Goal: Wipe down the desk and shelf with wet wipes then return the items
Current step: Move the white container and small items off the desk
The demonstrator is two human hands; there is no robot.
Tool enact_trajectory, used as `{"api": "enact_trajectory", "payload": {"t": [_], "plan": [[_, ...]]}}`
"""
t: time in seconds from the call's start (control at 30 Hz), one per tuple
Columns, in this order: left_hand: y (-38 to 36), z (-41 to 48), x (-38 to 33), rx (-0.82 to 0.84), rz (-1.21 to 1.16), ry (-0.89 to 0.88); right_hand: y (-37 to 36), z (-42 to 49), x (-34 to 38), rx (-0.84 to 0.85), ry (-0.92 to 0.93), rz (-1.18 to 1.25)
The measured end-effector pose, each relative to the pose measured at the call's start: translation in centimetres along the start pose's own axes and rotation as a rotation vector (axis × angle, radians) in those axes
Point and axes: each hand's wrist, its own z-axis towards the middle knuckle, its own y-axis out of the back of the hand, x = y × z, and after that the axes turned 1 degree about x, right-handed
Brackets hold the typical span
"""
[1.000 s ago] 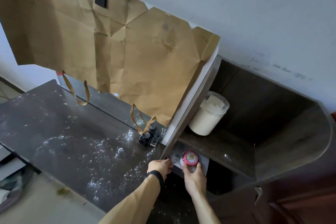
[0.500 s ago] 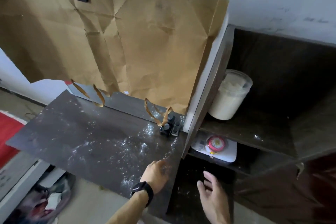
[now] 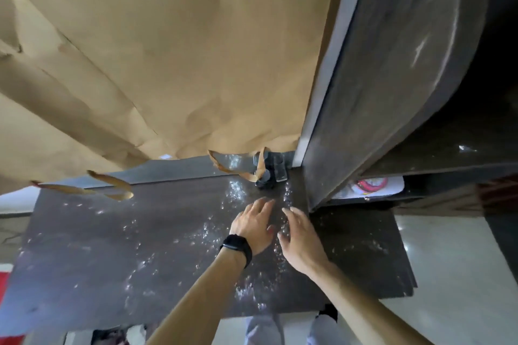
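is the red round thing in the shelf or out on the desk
In the shelf: the red thing lies on a white base in the lower slot, under the shelf board, off the desk.

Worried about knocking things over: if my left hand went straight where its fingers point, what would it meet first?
Probably the small dark items beyond the left hand, though depth is unclear.

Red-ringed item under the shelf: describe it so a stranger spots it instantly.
Start at the dark shelf unit right of the desk. Beneath its horizontal board lies a white slab bearing the red ring, the only bright colour there.
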Motion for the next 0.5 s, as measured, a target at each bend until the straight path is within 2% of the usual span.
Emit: {"api": "enact_trajectory", "payload": {"t": [0.13, 0.33, 0.5], "plan": [[2.1, 3.5, 0.8, -0.117, 0.089, 0.048, -0.2, 5.8, 2.4, -0.137, -0.057, -0.054], [3.0, 6.9, 1.0, -0.042, 0.126, 0.029, 0.3, 10.4, 3.0, -0.175, -0.119, -0.239], [2.4, 7.2, 1.5, 0.037, 0.181, -0.016, 0.9, 10.4, 2.8, -0.048, -0.225, -0.327]]}}
